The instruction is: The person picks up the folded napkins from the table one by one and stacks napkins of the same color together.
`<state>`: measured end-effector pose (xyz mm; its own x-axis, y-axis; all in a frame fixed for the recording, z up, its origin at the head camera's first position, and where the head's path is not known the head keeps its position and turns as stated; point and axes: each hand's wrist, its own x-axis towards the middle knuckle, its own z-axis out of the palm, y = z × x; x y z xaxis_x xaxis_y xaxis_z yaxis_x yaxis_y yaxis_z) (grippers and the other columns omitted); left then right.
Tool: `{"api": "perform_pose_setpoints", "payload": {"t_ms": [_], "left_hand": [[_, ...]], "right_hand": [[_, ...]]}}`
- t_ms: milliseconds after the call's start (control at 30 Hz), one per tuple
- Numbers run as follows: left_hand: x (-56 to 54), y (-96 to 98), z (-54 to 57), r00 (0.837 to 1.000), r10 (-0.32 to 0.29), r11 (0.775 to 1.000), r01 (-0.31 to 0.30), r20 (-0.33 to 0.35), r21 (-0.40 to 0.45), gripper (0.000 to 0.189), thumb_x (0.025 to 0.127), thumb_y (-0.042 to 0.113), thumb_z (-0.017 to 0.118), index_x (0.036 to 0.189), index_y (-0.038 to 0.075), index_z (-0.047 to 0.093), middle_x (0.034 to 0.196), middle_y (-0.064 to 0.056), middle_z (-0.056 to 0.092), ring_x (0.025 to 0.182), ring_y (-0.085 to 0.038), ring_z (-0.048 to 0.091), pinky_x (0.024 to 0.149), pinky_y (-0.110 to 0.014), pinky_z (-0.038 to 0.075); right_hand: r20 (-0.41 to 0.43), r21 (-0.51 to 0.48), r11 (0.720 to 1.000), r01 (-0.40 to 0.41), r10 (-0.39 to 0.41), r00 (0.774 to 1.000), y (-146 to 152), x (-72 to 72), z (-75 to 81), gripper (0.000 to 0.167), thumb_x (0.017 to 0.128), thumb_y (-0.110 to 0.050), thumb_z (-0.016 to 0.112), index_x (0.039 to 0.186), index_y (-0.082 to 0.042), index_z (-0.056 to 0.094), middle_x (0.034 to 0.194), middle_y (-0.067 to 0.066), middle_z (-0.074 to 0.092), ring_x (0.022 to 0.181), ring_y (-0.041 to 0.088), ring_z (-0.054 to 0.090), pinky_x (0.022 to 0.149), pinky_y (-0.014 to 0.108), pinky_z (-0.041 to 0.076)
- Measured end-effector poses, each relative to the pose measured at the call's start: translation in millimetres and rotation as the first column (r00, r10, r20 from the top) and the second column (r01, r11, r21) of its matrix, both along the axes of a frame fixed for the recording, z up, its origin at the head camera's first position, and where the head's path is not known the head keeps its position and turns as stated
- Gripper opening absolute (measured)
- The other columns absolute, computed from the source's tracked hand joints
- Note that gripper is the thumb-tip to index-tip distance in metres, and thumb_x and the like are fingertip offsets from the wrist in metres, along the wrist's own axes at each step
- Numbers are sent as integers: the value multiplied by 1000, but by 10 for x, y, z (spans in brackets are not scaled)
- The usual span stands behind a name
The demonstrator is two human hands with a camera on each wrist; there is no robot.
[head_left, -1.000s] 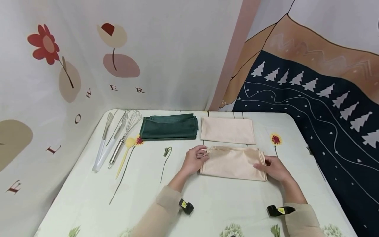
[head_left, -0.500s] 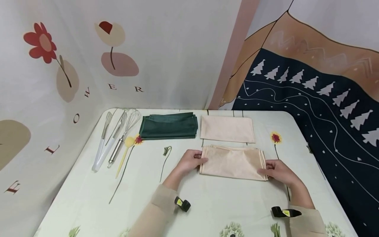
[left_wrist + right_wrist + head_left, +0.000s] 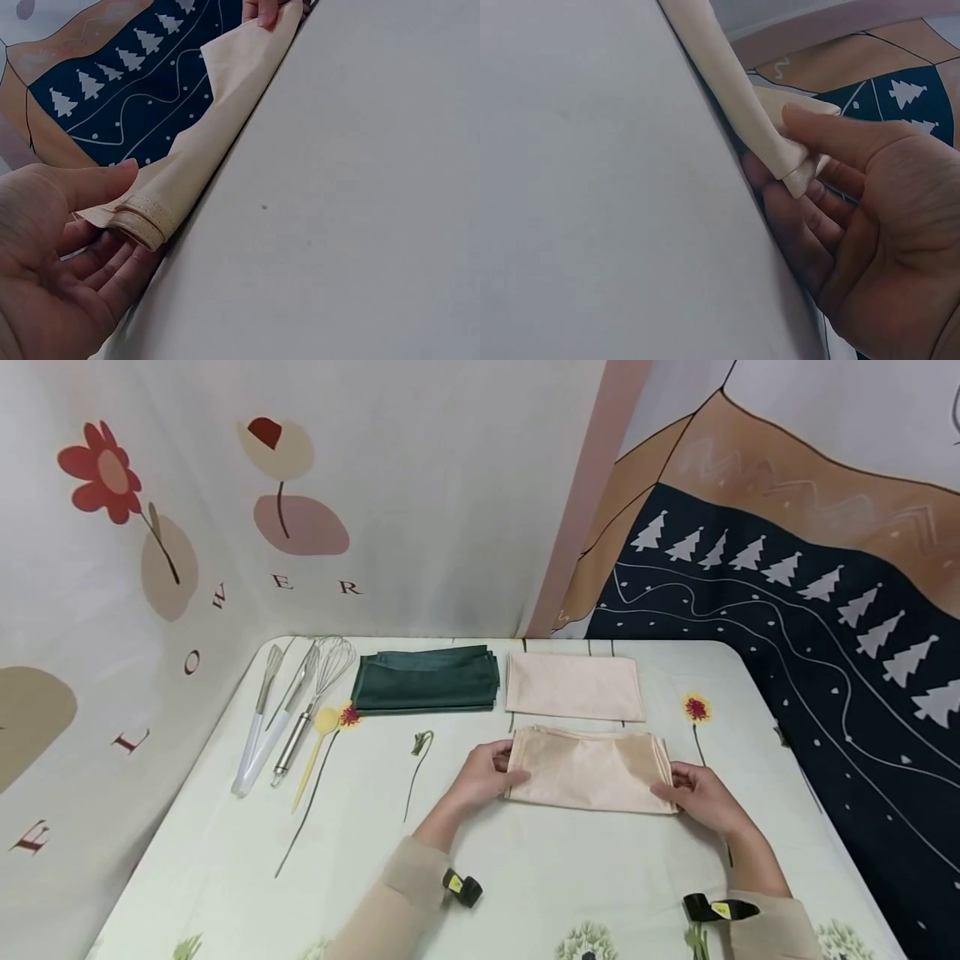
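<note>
A folded peach cloth [image 3: 588, 772] with stitched hems lies in layers on the table, in the middle of the head view. At its left edge my left hand [image 3: 483, 774] holds the cloth, thumb above and fingers beneath the layers. My right hand [image 3: 708, 797] grips the right edge in the same way. The left wrist view shows the hemmed cloth end [image 3: 142, 221] resting over the fingers. In the right wrist view, the cloth corner [image 3: 791, 161] sits between thumb and fingers. Beyond it lie another folded peach cloth [image 3: 573, 687] and a folded dark green cloth [image 3: 427, 681].
At the table's left lie a whisk [image 3: 315, 702], two white-handled metal utensils, one of them tongs-like [image 3: 281, 727], and a yellow spoon [image 3: 318, 747]. The floral tablecloth [image 3: 585, 877] covers the table. Printed curtains [image 3: 427, 510] hang behind and at the sides.
My left hand has moved from the cloth's upper left corner down to the middle of its left edge. The right hand has shifted slightly outward along the right edge. The cloth has barely moved.
</note>
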<state>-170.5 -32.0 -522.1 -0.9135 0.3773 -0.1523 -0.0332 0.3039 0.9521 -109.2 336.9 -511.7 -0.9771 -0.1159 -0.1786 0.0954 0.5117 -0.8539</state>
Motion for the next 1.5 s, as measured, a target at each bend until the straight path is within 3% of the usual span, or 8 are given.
{"api": "perform_pose_setpoints", "payload": {"t_ms": [200, 367, 667, 800, 1000, 1200, 1500], "left_hand": [[44, -25, 24, 999, 5, 998, -8, -46, -64, 31, 90, 11, 77, 118, -1, 72, 87, -4, 73, 76, -11, 67, 66, -25, 55], [26, -31, 13, 995, 30, 998, -35, -92, -54, 24, 90, 7, 76, 112, -2, 74, 89, -6, 73, 77, -10, 65, 65, -24, 55], [-5, -4, 27, 985, 131, 991, -131, -109, 10, 21, 91, 6, 74, 109, -3, 75, 91, -9, 72, 77, -10, 64, 67, -23, 54], [-36, -5, 41, 979, 183, 983, -181, -92, 26, 22, 92, 7, 74, 110, -4, 75, 90, -9, 72, 77, -10, 63, 66, -22, 52], [-144, -10, 77, 966, 258, 965, -258, -3, 51, 25, 91, 10, 75, 112, -4, 74, 93, -9, 71, 79, -11, 63, 66, -23, 52], [-310, -15, 136, 944, 323, 941, -328, 67, 84, 28, 91, 10, 76, 115, -3, 73, 98, -11, 71, 82, -12, 62, 66, -21, 50], [-527, -4, 230, 931, 355, 930, -361, 87, 71, 31, 91, 15, 78, 118, 0, 73, 103, -10, 70, 86, -16, 63, 65, -23, 52]], "right_hand": [[23, -3, 1000, 6, -6, 1000, 0, 35, 12, 44, 97, -18, 71, 128, 11, 60, 82, 9, 67, 66, 10, 53, 56, 26, 46], [-16, 3, 999, 33, -33, 999, -9, 40, -8, 39, 97, -16, 70, 125, 10, 63, 78, 9, 66, 63, 9, 51, 54, 24, 42], [-103, -31, 995, 94, -97, 990, -68, 19, -27, 30, 96, -10, 70, 117, 12, 66, 87, 15, 70, 66, 8, 60, 56, 24, 52], [-104, -32, 990, 138, -140, 985, -89, -33, 27, 29, 97, -13, 71, 114, 10, 67, 84, 13, 70, 63, 8, 59, 54, 25, 52], [-71, -64, 979, 191, -196, 978, -121, -150, 118, 33, 97, -18, 72, 113, 10, 67, 76, 4, 66, 60, 9, 55, 49, 26, 49], [-69, -107, 970, 221, -229, 971, -155, -292, 182, 37, 97, -19, 72, 116, 12, 66, 82, -2, 67, 67, 7, 57, 59, 25, 56], [-75, -147, 952, 267, -280, 957, -153, -534, 211, 40, 97, -21, 72, 116, 13, 65, 84, -6, 65, 72, 5, 62, 66, 26, 59]]}}
